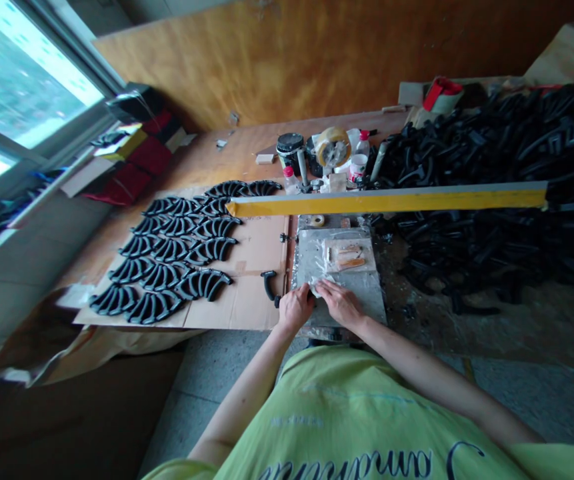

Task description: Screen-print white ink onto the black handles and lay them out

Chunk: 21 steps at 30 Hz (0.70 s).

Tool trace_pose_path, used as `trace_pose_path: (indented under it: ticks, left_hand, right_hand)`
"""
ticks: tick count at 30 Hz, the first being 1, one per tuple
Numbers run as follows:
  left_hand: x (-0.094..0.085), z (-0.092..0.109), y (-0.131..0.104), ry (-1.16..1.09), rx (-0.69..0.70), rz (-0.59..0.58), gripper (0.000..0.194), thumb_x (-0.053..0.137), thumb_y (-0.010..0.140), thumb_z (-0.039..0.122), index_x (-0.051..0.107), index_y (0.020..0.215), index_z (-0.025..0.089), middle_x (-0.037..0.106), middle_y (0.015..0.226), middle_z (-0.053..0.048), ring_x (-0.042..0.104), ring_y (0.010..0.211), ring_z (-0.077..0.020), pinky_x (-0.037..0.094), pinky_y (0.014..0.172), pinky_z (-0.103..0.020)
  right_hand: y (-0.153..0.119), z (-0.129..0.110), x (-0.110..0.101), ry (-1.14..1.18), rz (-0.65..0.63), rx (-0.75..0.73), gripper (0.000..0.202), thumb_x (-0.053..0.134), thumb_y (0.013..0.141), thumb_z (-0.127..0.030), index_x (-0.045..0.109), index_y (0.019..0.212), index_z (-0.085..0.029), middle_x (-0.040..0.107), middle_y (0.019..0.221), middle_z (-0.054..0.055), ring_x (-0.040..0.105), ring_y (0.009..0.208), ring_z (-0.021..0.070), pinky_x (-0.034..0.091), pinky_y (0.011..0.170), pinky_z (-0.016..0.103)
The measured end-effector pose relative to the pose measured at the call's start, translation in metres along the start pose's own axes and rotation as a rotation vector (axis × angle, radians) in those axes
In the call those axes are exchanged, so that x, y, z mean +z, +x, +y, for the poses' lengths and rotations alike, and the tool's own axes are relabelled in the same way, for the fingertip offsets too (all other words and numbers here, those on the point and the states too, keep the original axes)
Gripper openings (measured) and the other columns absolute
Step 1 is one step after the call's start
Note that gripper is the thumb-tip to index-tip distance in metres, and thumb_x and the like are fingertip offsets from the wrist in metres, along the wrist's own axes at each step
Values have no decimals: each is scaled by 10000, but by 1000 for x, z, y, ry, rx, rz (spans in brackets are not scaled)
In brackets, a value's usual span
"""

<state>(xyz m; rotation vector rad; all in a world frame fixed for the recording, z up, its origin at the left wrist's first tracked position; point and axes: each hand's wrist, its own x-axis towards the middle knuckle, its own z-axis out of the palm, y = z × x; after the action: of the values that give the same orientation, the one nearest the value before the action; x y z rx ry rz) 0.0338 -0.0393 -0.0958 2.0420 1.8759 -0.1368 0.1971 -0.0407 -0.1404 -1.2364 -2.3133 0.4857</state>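
Note:
Both hands are close together over the grey work board (311, 257). My left hand (297, 308) is closed, its fingers curled at a small dark thing mostly hidden in the grip. Fingers bent, my right hand (339, 303) presses a crumpled whitish wad (323, 285), cloth or plastic film, against the same spot. One black curved handle-like part (268, 283) lies on the cardboard just left of my left hand. Beyond the hands, a clear plastic sheet on the board carries several small tan pieces (351, 263).
Rows of black curved parts (154, 303) cover the cardboard (257, 250) at left. A yellow-and-grey bar (391, 200) crosses above the board. Behind it stand a tape roll (333, 148), a dark tub (290, 143) and bottles. Black parts (491, 147) are heaped at right.

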Motion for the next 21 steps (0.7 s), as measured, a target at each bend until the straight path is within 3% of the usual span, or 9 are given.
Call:
trace_pose_path:
  ticks: [3, 6, 9, 12, 14, 17, 21]
  left_hand:
    - [1, 0, 0, 6, 3, 5, 147, 490, 897, 293, 565, 1012, 240, 712, 995, -54, 672, 914, -208, 429, 707, -275]
    - [0, 1, -1, 17, -4, 8, 158, 476, 909, 315, 561, 1019, 240, 713, 976, -62, 671, 918, -215, 432, 707, -280]
    - [-1, 2, -1, 24, -40, -14, 189, 487, 912, 354, 556, 1046, 241, 712, 977, -61, 668, 927, -207, 436, 723, -272]
    - [-2, 1, -1, 34, -54, -25, 193, 493, 910, 376, 551, 1036, 242, 709, 981, -52, 666, 927, -203, 433, 707, -262]
    - [-1, 0, -1, 38, -51, -29, 188, 488, 911, 383, 546, 1027, 247, 707, 986, -46, 667, 915, -203, 428, 687, -259]
    - [2, -3, 0, 45, -41, -32, 180, 478, 911, 378, 536, 1029, 256, 705, 986, -39, 666, 887, -198, 416, 663, -253]
    - [6, -6, 3, 52, -36, -43, 185, 451, 920, 380, 529, 1039, 262, 706, 970, -30, 669, 866, -194, 399, 629, -243]
  right_hand:
    - [7, -1, 1, -4, -12, 2, 470, 390, 878, -33, 604, 1282, -143, 602, 1316, 127, 531, 1269, 234, 460, 1055, 387]
    - [-6, 0, -6, 16, -28, 7, 471, 391, 863, -22, 633, 1243, -159, 619, 1296, 116, 552, 1246, 232, 472, 1038, 384]
    - [-29, 3, -25, 94, -35, 64, 438, 410, 856, -37, 678, 1161, -201, 671, 1218, 93, 603, 1178, 225, 491, 1000, 374]
    - [-47, 13, -53, 252, 20, 264, 355, 440, 878, -127, 692, 1102, -236, 719, 1104, 62, 667, 1029, 215, 517, 907, 340]
    - [-55, 26, -72, 404, 120, 482, 263, 486, 894, -268, 694, 1047, -218, 741, 967, 54, 685, 866, 213, 530, 776, 312]
    - [-61, 58, -96, 729, 366, 774, 340, 580, 831, -469, 675, 977, -177, 720, 831, 40, 644, 713, 185, 487, 612, 261]
    - [-54, 114, -121, 1088, 658, 952, 448, 725, 668, -494, 638, 979, -182, 699, 823, 23, 628, 675, 158, 447, 545, 226]
